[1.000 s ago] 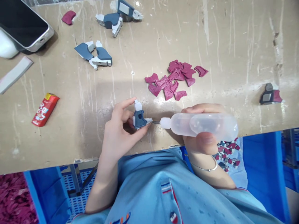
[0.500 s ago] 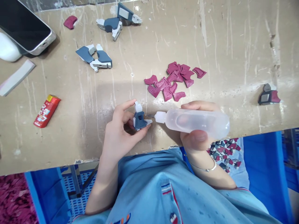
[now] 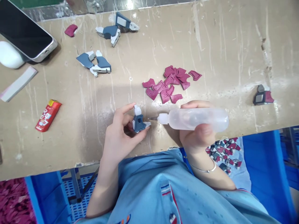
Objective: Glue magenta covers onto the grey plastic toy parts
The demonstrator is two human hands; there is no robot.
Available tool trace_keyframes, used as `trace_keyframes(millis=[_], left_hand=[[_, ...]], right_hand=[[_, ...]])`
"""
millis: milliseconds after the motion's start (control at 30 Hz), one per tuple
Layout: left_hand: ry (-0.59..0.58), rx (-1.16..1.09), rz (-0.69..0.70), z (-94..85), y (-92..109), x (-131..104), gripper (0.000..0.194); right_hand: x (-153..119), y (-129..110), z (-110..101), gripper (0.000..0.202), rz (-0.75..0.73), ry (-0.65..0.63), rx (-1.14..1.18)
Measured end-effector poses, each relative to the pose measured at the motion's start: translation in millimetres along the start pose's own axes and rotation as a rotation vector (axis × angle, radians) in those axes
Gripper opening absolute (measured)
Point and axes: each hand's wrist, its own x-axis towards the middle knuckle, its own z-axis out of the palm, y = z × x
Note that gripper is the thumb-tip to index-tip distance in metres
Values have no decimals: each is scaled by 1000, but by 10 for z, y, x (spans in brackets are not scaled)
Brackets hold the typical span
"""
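The thin dark tip [image 3: 153,118] of my bottle [image 3: 187,119] has come away from the white tab it reached a second ago; it now stands just beside the blue-and-white piece [image 3: 138,126], with a small gap between; my left hand [image 3: 120,132] has kept its place. That hand grasps the piece with the thumb under its lower end and the index finger at the white knob on top, so its hollowed face is turned up to me; my right hand [image 3: 193,141] is wrapped around the bottle, thumb on the near side, the bottle lying crosswise and pointing toward my left hand.

Beyond the gap between my hands, maroon pieces [image 3: 171,79] lie in a loose heap on the table [image 3: 221,102]; well out to the right of my right hand sits a dark piece with a maroon side [image 3: 263,97]; beyond my left hand lie a nearer blue-and-white pair [image 3: 104,63] and a farther blue-and-white group [image 3: 111,32]; to the left of that hand is a red packet [image 3: 48,117] with a yellow end, and past it a pale strip [image 3: 18,84] and a phone [image 3: 25,31]; a bracelet [image 3: 207,171] circles my right wrist.
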Motion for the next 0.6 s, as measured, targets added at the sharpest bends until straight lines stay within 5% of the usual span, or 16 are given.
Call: trace_keyframes(millis=[100, 200, 300, 400, 500, 600], left_hand=[[-4, 15, -12, -5, -18, -3, 63], [-11, 15, -30, -22, -29, -4, 61], [-26, 4, -70, -48, -2, 4, 60], [-49, 1, -127, -61, 66, -3, 60], [-13, -16, -177, -46, 139, -34, 58], [1, -42, -208, -23, 178, -54, 54]], right_hand=[[122, -4, -76, 41, 195, -106, 267], [308, 57, -335, 40, 549, -215, 593], [468, 196, -679, 11, 841, -206, 1090], [506, 262, -879, 15, 938, -163, 1494], [399, 126, -827, 13, 874, -138, 1343], [272, -95, -603, 22, 632, -406, 780]])
